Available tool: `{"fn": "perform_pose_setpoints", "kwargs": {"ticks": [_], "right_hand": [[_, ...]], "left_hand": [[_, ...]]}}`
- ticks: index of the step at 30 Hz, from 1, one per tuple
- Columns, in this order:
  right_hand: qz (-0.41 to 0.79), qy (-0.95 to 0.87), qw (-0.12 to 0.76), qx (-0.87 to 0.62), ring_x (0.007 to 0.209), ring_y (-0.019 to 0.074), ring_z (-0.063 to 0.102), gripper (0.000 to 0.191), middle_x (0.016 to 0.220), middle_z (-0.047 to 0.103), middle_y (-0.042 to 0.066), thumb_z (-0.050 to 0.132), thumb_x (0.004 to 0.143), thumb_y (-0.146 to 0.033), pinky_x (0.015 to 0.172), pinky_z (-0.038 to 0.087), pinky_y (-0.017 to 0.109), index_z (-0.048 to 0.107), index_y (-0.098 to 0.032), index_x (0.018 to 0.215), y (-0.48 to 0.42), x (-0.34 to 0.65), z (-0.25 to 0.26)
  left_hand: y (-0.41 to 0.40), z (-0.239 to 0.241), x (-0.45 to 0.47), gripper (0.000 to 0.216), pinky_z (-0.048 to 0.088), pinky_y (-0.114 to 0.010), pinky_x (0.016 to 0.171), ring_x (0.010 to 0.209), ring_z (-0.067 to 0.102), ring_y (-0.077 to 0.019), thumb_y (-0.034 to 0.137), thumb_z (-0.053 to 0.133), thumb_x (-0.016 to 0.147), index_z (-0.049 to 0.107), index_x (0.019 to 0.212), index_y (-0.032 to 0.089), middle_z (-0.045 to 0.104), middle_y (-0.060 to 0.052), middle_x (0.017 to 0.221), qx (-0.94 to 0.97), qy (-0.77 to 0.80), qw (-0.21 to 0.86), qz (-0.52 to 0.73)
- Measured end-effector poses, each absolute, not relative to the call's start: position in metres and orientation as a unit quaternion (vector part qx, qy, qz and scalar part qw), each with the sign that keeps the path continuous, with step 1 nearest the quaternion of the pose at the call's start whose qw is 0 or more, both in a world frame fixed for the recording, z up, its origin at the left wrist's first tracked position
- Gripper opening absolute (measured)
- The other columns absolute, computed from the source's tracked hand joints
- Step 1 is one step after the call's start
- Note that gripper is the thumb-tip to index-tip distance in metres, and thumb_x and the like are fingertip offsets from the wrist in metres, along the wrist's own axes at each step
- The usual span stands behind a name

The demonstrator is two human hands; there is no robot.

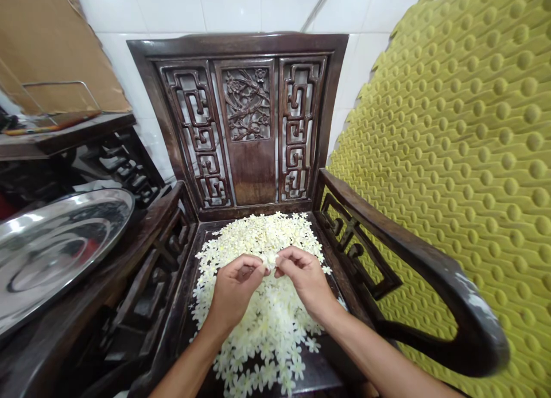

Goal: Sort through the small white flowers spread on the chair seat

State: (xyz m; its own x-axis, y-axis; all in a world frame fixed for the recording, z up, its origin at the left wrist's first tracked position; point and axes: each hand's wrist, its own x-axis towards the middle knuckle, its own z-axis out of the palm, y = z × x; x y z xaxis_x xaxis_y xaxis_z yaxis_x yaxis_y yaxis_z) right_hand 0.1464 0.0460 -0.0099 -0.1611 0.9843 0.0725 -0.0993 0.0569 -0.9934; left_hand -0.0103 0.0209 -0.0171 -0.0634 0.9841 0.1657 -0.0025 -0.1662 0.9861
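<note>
A broad heap of small white, five-petalled flowers (pixel 267 231) covers the seat of a dark carved wooden chair (pixel 252 174). Above the middle of the heap my left hand (pixel 236 286) and my right hand (pixel 305 277) meet almost tip to tip. Between them is a white flower (pixel 271 261), pinched by thumb and finger on both sides. Fingers partly cover it, so I cannot tell whether it is one bloom or several together. Loose blossoms lie scattered towards the seat's front edge, below my wrists.
A round shiny metal tray (pixel 116 214) stands at the left beside the chair's left armrest (pixel 142 237). The right armrest (pixel 408 254) curves forward near a yellow bumpy mat (pixel 473 128) standing upright. Brown cardboard (pixel 55 47) leans at the back left, before a white tiled wall (pixel 232 7).
</note>
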Motion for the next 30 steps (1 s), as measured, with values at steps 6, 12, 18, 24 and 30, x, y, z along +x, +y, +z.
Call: {"fn": "perform_pose_setpoints", "kwargs": {"ticks": [6, 12, 18, 24, 30], "right_hand": [[0.491, -0.578, 0.489, -0.432, 0.061, 0.0140, 0.056, 0.014, 0.063, 0.060, -0.002, 0.061, 0.085, -0.029, 0.058, 0.042, 0.024, 0.063, -0.018, 0.078, 0.045, 0.149, -0.012], [0.407, -0.679, 0.447, -0.417, 0.072, 0.0147, 0.056, 0.008, 0.077, 0.063, 0.001, 0.059, 0.087, -0.024, 0.065, 0.043, 0.024, 0.065, -0.018, 0.087, 0.035, 0.148, -0.007], [0.382, -0.712, 0.420, -0.413, 0.075, 0.0150, 0.058, 0.012, 0.077, 0.065, 0.000, 0.056, 0.090, -0.023, 0.064, 0.042, 0.023, 0.067, -0.019, 0.085, 0.036, 0.153, -0.002], [0.378, -0.713, 0.436, -0.397, 0.073, 0.0139, 0.060, 0.017, 0.076, 0.067, 0.000, 0.055, 0.092, -0.021, 0.066, 0.043, 0.023, 0.069, -0.019, 0.082, 0.039, 0.156, -0.003], [0.411, -0.705, 0.433, -0.381, 0.074, 0.0146, 0.062, 0.019, 0.077, 0.067, 0.001, 0.055, 0.094, -0.026, 0.069, 0.045, 0.024, 0.070, -0.020, 0.084, 0.040, 0.157, -0.001]], "left_hand": [[0.022, -0.019, -0.011, 0.006, 0.052, -0.027, 0.072, 0.074, 0.068, -0.0176, 0.020, 0.067, 0.078, 0.067, 0.073, 0.017, 0.069, -0.001, 0.073, 0.507, 0.481, 0.447, 0.559], [0.023, -0.021, -0.010, 0.006, 0.050, -0.025, 0.069, 0.072, 0.064, -0.0157, 0.021, 0.067, 0.079, 0.067, 0.074, 0.018, 0.067, 0.000, 0.073, 0.518, 0.475, 0.440, 0.558], [0.022, -0.021, -0.011, 0.006, 0.049, -0.024, 0.067, 0.072, 0.061, -0.0151, 0.021, 0.067, 0.080, 0.068, 0.076, 0.018, 0.067, -0.001, 0.075, 0.553, 0.470, 0.417, 0.548], [0.019, -0.021, -0.010, 0.007, 0.049, -0.025, 0.070, 0.074, 0.062, -0.0151, 0.019, 0.065, 0.081, 0.067, 0.075, 0.017, 0.068, -0.001, 0.075, 0.554, 0.466, 0.426, 0.543], [0.020, -0.019, -0.013, 0.008, 0.052, -0.028, 0.074, 0.076, 0.065, -0.0165, 0.022, 0.066, 0.083, 0.068, 0.078, 0.017, 0.068, -0.001, 0.077, 0.514, 0.457, 0.475, 0.549]]}}
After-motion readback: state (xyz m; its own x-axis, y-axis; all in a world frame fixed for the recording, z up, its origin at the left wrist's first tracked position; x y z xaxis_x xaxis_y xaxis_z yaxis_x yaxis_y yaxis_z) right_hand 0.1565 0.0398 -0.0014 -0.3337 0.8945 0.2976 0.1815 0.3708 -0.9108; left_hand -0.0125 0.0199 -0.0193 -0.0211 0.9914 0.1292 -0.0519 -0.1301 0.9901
